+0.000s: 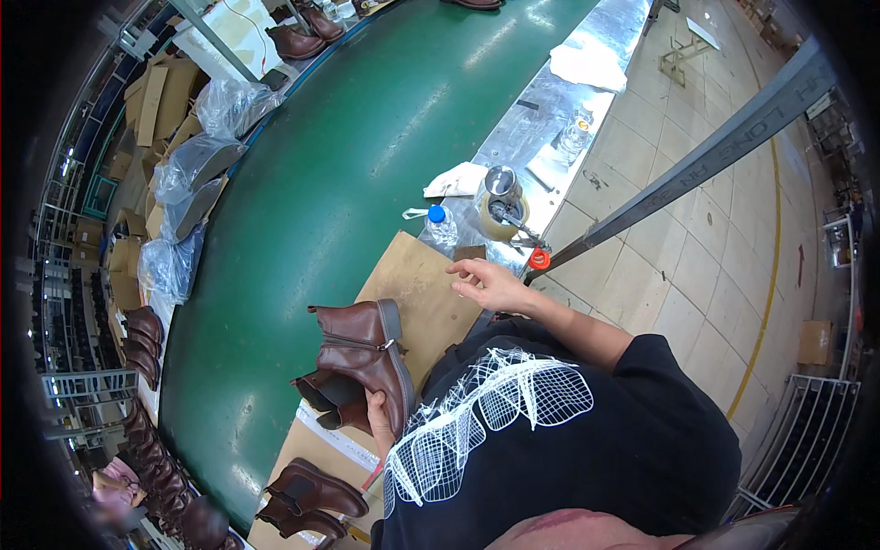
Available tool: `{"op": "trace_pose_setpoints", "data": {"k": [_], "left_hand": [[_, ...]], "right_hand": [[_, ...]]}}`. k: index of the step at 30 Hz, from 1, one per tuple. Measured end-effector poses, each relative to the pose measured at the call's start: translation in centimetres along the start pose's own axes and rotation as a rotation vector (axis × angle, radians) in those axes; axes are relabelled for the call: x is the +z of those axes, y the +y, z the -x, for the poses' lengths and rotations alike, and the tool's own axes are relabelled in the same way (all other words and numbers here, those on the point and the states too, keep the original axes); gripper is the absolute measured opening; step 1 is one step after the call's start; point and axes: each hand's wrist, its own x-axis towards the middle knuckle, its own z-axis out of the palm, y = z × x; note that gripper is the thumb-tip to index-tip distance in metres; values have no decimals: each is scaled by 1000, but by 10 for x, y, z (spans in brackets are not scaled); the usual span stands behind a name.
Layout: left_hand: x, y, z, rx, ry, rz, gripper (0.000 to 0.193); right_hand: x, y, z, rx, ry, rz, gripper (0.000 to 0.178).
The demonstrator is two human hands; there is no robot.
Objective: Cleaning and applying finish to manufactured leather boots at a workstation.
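My left hand [379, 417] is wrapped round the sole side of a brown leather ankle boot [353, 335], which is tilted and shows a side zip and dark heel. A second brown boot [332, 392] with a dark stretch panel is just behind it; whether the hand touches that one I cannot tell. Over the brown cardboard sheet [417, 266] hovers my right hand [490, 282], its fingers apart and slightly bent, with nothing in them. Closer to my left side, a pair of brown boots [312, 490] lies on more cardboard.
A green conveyor belt [367, 156] curves past on my left. On the metal ledge [513, 137] are a blue-capped plastic bottle [440, 227], a tape roll [504, 215] and a metal-lidded container [500, 181]. A steel post [678, 165] slants close by my right arm. Plastic-wrapped boxes [188, 174] line the far side.
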Motion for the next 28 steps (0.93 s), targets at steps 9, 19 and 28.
{"op": "trace_pose_setpoints", "data": {"k": [9,19,28], "left_hand": [[-60,-5,18,-20,-5,179,89],[-16,17,21,-48,-159,252,86],[22,11,-18,-104,0,-249,98]], "right_hand": [[2,10,0,-83,-13,61,44],[-6,2,3,-12,-61,65,42],[-4,8,3,-36,-102,172,44]]}}
